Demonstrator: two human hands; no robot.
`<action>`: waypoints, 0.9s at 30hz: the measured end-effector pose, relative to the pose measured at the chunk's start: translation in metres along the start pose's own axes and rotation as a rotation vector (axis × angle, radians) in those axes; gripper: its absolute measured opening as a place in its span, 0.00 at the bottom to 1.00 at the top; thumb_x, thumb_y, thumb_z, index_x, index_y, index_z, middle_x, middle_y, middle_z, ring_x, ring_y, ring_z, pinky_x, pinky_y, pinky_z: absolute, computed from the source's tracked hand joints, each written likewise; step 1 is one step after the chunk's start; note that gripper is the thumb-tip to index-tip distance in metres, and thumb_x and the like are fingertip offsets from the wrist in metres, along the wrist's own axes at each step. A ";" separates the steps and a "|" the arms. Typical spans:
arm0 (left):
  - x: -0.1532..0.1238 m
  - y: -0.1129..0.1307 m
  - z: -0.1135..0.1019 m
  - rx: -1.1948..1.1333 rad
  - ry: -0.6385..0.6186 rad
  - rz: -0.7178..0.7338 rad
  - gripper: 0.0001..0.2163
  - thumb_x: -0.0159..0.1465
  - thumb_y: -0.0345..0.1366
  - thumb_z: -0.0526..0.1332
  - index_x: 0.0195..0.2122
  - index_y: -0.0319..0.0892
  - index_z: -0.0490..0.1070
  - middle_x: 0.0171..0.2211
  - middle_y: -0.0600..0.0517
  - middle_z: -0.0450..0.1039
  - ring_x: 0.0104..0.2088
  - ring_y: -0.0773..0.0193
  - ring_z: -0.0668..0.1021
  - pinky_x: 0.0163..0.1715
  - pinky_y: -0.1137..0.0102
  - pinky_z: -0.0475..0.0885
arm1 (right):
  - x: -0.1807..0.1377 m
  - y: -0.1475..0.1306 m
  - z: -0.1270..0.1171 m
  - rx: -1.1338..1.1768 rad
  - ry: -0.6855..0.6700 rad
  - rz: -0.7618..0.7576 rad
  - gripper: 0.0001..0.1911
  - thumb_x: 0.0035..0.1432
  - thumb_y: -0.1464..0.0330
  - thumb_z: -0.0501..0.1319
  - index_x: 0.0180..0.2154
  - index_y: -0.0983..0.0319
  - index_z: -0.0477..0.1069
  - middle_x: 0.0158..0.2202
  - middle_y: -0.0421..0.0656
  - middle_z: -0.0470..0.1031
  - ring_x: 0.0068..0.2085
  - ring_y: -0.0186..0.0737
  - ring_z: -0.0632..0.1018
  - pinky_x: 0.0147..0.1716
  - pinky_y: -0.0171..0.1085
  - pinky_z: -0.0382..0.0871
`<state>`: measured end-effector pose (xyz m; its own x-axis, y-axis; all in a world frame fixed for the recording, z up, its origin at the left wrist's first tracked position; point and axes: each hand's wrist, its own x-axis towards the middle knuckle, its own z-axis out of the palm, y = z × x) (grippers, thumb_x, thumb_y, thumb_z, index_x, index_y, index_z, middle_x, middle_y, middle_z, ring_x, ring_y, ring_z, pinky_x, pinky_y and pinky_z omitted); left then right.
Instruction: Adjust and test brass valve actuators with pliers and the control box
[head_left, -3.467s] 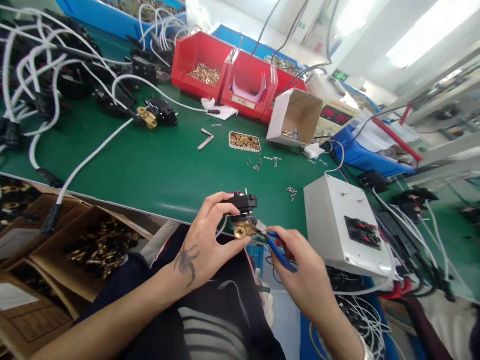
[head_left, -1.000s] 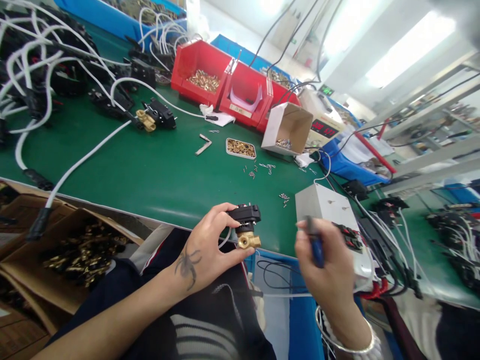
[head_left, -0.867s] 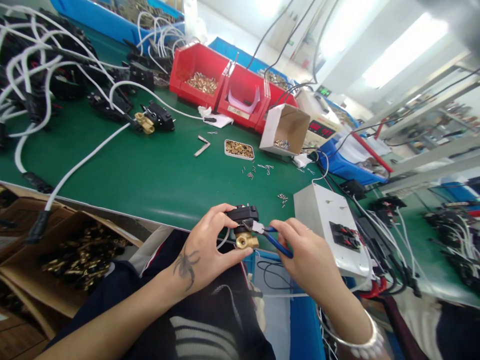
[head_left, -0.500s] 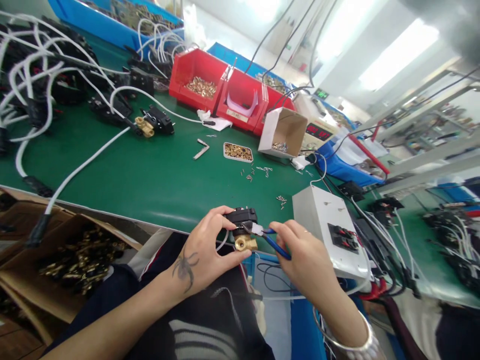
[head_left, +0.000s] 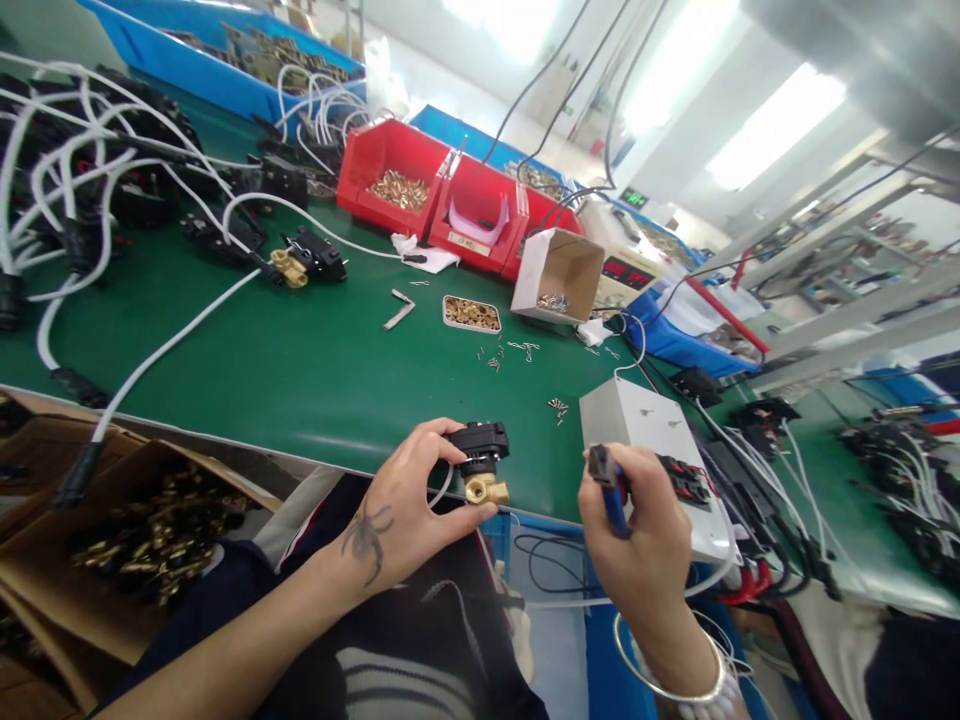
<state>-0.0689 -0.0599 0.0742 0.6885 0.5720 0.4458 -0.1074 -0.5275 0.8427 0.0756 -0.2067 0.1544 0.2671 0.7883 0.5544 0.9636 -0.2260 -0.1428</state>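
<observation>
My left hand (head_left: pixel 412 490) grips a valve with a black housing (head_left: pixel 480 440) and a brass body (head_left: pixel 484 490), thumb below and fingers at its upper left side. A pale cable runs from it behind the fingers. To the right, my right hand (head_left: pixel 637 520) is wrapped round blue-handled pliers (head_left: pixel 611 490), their dark jaws pointing up and apart from the valve. On the table behind lie small metal pins (head_left: pixel 557 408), a few wire clips (head_left: pixel 525 348) and a shallow tray of brass parts (head_left: pixel 471 314).
A grey-white box (head_left: pixel 630 410) with a switch panel stands at right. Red bins (head_left: pixel 390 170), a cardboard box (head_left: pixel 559 270) and a red-digit display unit (head_left: pixel 626 272) line the back. Another valve (head_left: pixel 289 268) and tangled white cables (head_left: pixel 67 180) lie left. A carton of brass parts (head_left: pixel 157 520) sits below the table edge.
My right hand has drawn the pliers away from the valve, to the right, and turned their jaws upward. My left hand keeps the valve in almost the same place.
</observation>
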 end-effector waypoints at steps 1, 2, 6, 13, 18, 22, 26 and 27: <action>0.000 0.000 0.000 0.006 0.000 0.007 0.17 0.56 0.38 0.68 0.41 0.41 0.62 0.52 0.47 0.67 0.53 0.64 0.72 0.50 0.65 0.69 | 0.000 0.000 0.001 -0.034 -0.091 -0.019 0.16 0.54 0.81 0.56 0.44 0.63 0.63 0.33 0.40 0.64 0.31 0.31 0.68 0.30 0.30 0.61; 0.001 0.001 -0.001 0.010 -0.002 0.012 0.17 0.57 0.38 0.68 0.41 0.40 0.62 0.52 0.47 0.67 0.53 0.63 0.72 0.50 0.63 0.69 | -0.001 0.001 0.002 -0.079 -0.210 -0.044 0.16 0.52 0.82 0.55 0.43 0.63 0.64 0.32 0.41 0.65 0.29 0.33 0.68 0.27 0.31 0.60; 0.002 0.002 -0.003 -0.001 -0.005 -0.001 0.16 0.58 0.38 0.67 0.40 0.40 0.62 0.52 0.44 0.67 0.52 0.60 0.73 0.49 0.60 0.70 | -0.001 0.003 0.003 -0.080 -0.222 -0.031 0.15 0.53 0.81 0.55 0.43 0.63 0.65 0.32 0.42 0.65 0.31 0.35 0.68 0.29 0.33 0.60; -0.001 -0.002 -0.001 0.011 -0.014 0.024 0.17 0.57 0.38 0.68 0.42 0.40 0.62 0.52 0.46 0.67 0.52 0.61 0.73 0.50 0.60 0.70 | -0.004 -0.005 0.013 -0.037 -0.348 0.006 0.14 0.53 0.82 0.55 0.41 0.65 0.68 0.31 0.43 0.67 0.30 0.38 0.69 0.27 0.35 0.60; -0.002 0.006 -0.008 0.065 0.051 0.029 0.18 0.57 0.35 0.67 0.43 0.42 0.59 0.53 0.48 0.65 0.52 0.64 0.72 0.51 0.64 0.69 | -0.013 0.013 0.026 -0.004 -0.149 0.179 0.16 0.63 0.69 0.59 0.52 0.65 0.67 0.37 0.44 0.71 0.35 0.37 0.73 0.33 0.36 0.69; 0.000 0.024 -0.020 0.092 0.122 0.144 0.19 0.58 0.33 0.67 0.46 0.41 0.59 0.55 0.46 0.64 0.57 0.64 0.70 0.56 0.65 0.65 | -0.024 0.031 0.043 -0.154 -0.246 0.094 0.26 0.62 0.60 0.61 0.56 0.70 0.68 0.53 0.55 0.69 0.53 0.55 0.70 0.50 0.55 0.68; 0.001 0.041 -0.026 0.114 0.098 0.256 0.20 0.58 0.31 0.67 0.47 0.40 0.59 0.56 0.45 0.63 0.59 0.64 0.67 0.60 0.67 0.63 | -0.020 0.012 0.036 0.328 -0.157 0.294 0.25 0.65 0.59 0.59 0.59 0.64 0.64 0.56 0.53 0.67 0.58 0.48 0.68 0.57 0.52 0.64; 0.000 0.045 -0.026 0.125 0.088 0.289 0.20 0.58 0.30 0.67 0.47 0.40 0.59 0.55 0.45 0.63 0.59 0.64 0.67 0.61 0.67 0.63 | -0.017 0.001 0.030 0.626 -0.175 0.405 0.27 0.66 0.59 0.58 0.62 0.62 0.59 0.54 0.51 0.70 0.55 0.43 0.72 0.56 0.48 0.67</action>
<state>-0.0924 -0.0666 0.1199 0.5767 0.4365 0.6906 -0.1966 -0.7463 0.6359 0.0726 -0.2033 0.1198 0.5487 0.8038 0.2299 0.6041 -0.1911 -0.7737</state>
